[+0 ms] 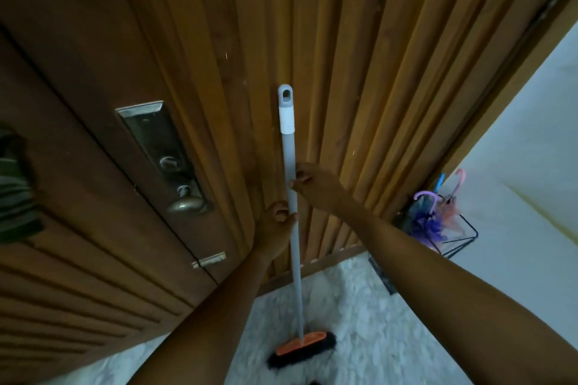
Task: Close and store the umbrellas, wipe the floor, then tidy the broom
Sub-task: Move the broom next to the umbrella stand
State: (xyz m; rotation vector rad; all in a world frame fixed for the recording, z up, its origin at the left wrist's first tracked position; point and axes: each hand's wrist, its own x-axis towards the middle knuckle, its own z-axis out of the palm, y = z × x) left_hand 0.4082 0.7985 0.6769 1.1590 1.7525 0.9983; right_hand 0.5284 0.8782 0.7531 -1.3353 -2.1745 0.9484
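Left hand (276, 222), right hand (309, 181) on broom (288, 147)

The door (359, 72) is finished in grooved, varnished wood. Left of the broom (297, 275), a tarnished metal lock plate (156, 147) is set. The broom is made with a smooth matt pole, orange plastic head and black bristles.

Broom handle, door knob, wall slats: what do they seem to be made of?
The broom handle: smooth matte grey tube, probably painted metal or plastic; its paler end cap looks plastic. The door knob: metal, dull brassy sheen with highlights, looks tarnished. The wall slats: wood, warm brown with visible grain and a slight varnish gloss.
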